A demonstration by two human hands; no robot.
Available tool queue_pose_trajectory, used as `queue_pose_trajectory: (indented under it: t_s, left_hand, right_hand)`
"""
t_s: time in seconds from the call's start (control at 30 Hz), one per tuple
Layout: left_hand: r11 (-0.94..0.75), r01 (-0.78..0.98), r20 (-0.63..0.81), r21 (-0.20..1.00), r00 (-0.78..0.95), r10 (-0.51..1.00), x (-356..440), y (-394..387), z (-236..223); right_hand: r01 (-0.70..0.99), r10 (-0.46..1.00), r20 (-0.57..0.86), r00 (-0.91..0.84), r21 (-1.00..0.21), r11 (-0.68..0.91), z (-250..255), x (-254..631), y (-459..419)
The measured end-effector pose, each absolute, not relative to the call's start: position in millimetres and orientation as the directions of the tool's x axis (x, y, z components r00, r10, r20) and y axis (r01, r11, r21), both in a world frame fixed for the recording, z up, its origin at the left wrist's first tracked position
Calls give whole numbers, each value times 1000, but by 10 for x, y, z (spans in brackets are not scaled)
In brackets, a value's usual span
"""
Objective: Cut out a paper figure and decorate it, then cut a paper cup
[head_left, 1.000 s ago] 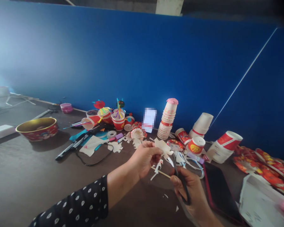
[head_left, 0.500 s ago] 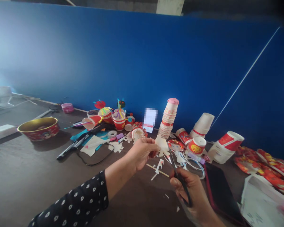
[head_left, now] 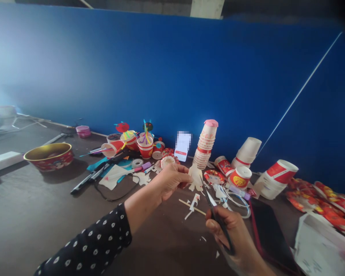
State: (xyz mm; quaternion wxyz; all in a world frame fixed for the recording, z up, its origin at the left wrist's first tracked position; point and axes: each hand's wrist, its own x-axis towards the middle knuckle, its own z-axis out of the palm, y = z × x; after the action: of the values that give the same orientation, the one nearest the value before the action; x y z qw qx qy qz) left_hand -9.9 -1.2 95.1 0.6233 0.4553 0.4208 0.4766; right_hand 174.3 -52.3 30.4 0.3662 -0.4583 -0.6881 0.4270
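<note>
Between the thumb and fingers of my left hand (head_left: 171,180) is a pale paper cutout (head_left: 196,178) with a wavy, lobed outline. My right hand (head_left: 232,230) is closed round the handles of black-handled scissors (head_left: 218,216). The scissor blades point up and away from me, parted, with their tips at the cutout's right edge. Below the cutout lie a thin wooden stick (head_left: 199,211) and a torn white paper scrap (head_left: 193,205). Smaller paper bits (head_left: 217,254) are scattered on the dark table near my right hand.
A tall stack of paper cups (head_left: 204,147) stands behind my hands; more cups (head_left: 240,177) are to its right. A phone (head_left: 271,230) lies beside my right hand. At the left are a gold-rimmed bowl (head_left: 48,159) and a black pen-like tool (head_left: 89,178). A blue partition (head_left: 166,76) closes off the back.
The paper cutout has turned slightly in my left hand, so its lower lobes show more. The scissor blades have opened wider. The view has shifted a little.
</note>
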Motion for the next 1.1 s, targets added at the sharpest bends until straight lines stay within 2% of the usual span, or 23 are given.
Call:
queue_pose_trajectory:
  t_s: [1.1]
  left_hand:
    - [103,-107,-83,989,179,980,-164,-1,1007]
  right_hand:
    - [283,927,79,-367,-940,192,294,1732,-550]
